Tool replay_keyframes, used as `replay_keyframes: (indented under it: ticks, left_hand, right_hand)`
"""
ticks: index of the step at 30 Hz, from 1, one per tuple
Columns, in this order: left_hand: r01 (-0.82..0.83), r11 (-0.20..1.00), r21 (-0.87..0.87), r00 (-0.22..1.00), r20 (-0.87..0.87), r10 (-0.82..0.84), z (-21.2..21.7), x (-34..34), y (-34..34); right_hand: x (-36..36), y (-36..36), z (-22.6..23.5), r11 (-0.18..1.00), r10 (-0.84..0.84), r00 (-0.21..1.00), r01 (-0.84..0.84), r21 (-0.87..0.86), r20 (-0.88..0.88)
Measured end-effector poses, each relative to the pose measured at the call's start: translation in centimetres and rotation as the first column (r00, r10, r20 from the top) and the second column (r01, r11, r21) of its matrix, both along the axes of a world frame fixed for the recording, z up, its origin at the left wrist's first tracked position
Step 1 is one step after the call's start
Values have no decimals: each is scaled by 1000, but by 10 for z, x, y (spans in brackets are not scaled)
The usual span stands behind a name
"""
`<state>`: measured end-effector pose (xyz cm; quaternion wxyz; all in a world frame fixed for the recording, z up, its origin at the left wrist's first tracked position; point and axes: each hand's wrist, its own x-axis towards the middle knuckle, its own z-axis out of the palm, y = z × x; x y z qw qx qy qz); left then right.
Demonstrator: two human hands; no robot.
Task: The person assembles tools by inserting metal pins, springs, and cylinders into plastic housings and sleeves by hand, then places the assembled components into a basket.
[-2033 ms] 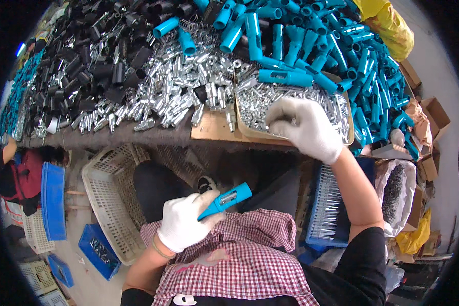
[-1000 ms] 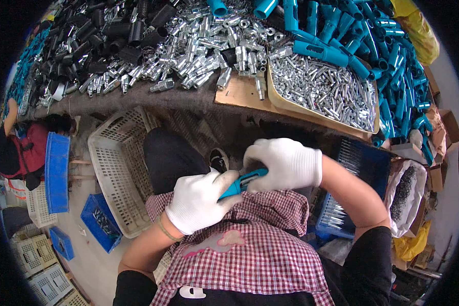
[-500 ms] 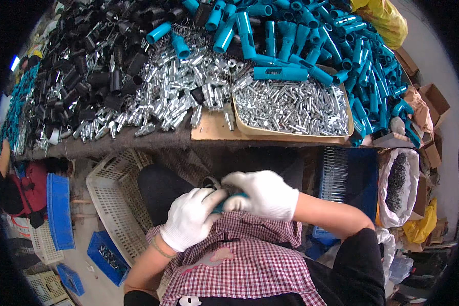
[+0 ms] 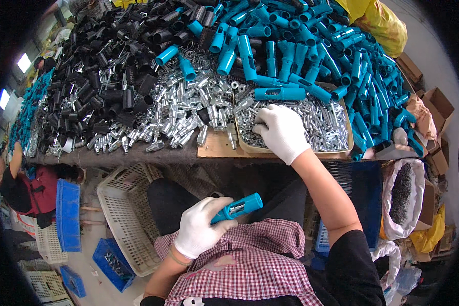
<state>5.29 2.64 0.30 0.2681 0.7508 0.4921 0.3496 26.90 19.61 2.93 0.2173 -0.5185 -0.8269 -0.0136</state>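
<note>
My left hand [image 4: 201,227], in a white glove, is closed around a teal slotted tube [image 4: 247,204] above my lap. Metal parts show through the tube's slot, and its open end points right. At the table's edge, my gloved right hand [image 4: 283,133] reaches into a shallow cream tray [image 4: 351,133] of small metal pins [image 4: 324,125]. Its fingers are bent down into the left part of the tray, where small metal pieces [image 4: 247,133] lie. Whatever the fingertips pinch is hidden.
Behind the tray lie heaped teal tubes [image 4: 362,76], silver fittings [image 4: 183,112] and black sleeves [image 4: 107,81]. A cream crate [image 4: 122,219] stands below left, near blue bins [image 4: 68,214]. At right is a white sack [image 4: 418,188] of dark bits. Another person [image 4: 35,196] sits far left.
My right hand has left the tube at my lap and moved up and forward into the tray. My left hand keeps the tube, which is now in plain sight.
</note>
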Motion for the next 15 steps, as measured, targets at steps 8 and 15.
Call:
replay_keyframes:
  ticks: [8,15]
  left_hand:
    - [-54,996,-67,998,-15,53,4,-7,2]
    - [-58,997,-42,998,-15,57,4,-9,8]
  right_hand:
    - [7,-1,-4,1000,18,991,-19,-7,-134]
    - [4,-7,7,999,28,993,-25,28,-117]
